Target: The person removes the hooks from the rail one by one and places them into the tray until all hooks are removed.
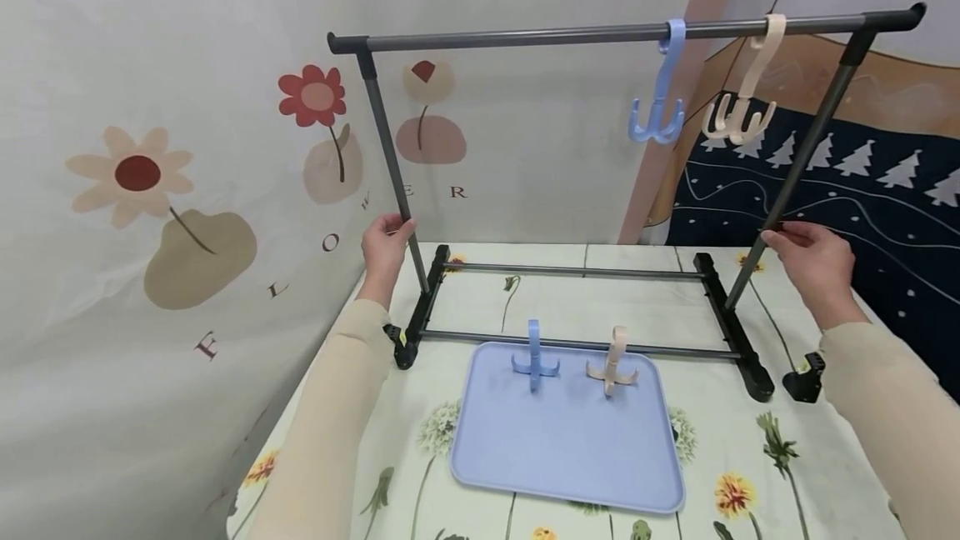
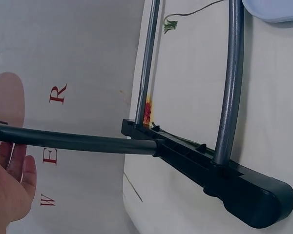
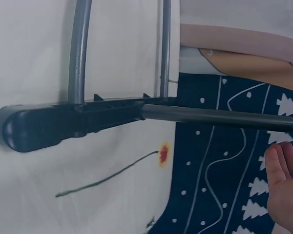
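A dark grey metal rack [image 1: 525, 40] stands on the table, with black feet and a top bar. My left hand [image 1: 386, 250] holds its left post [image 2: 83, 141] partway up, fingers bent around the tube. On the other side, the thumb and fingertips of my right hand [image 1: 813, 265] pinch the right post [image 3: 224, 117]; its lower fingers sit off the tube in the right wrist view. From the right part of the bar hang a blue four-prong hook [image 1: 657, 98] and a beige one [image 1: 746, 90]. Another blue hook [image 1: 535, 361] and another beige hook [image 1: 615, 365] lie on the blue tray [image 1: 566, 448].
The tray lies in front of the rack's lower rails on a flower-print tablecloth [image 1: 817, 457]. A small black piece [image 1: 804, 379] shows beside my right sleeve, another [image 1: 393, 336] near the left foot. Printed curtains [image 1: 187, 48] stand behind and at the left.
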The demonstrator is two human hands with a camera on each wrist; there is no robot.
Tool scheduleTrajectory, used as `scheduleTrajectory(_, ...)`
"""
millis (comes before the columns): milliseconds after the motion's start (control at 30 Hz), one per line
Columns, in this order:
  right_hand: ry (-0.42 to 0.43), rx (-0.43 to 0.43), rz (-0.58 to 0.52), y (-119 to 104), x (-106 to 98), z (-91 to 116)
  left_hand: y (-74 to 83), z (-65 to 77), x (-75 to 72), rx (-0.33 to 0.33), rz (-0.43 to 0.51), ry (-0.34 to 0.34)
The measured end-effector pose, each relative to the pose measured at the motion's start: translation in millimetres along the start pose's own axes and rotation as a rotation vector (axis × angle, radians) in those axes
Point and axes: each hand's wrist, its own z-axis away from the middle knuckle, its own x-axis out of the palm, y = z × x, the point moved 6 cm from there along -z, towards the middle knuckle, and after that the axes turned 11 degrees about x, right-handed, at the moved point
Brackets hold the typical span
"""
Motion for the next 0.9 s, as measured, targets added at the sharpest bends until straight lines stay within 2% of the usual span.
scheduleTrajectory(300,0.055,-0.084,-0.012,-20,-21,16,3.9,-1.0,1.6,-0.004,-0.012,0.007)
scheduleTrajectory(500,0.027,-0.154,-0.013,-36,-24,30,5.9,-1.5,3.3,-0.008,-0.019,-0.006)
scheduleTrajectory(667,0.010,-0.178,-0.027,-53,-27,41,6.3,-1.5,3.6,-0.003,-0.029,-0.035)
scheduleTrajectory(900,0.062,-0.225,0.005,-83,-33,50,3.4,-1.6,0.8,0.004,-0.050,-0.063)
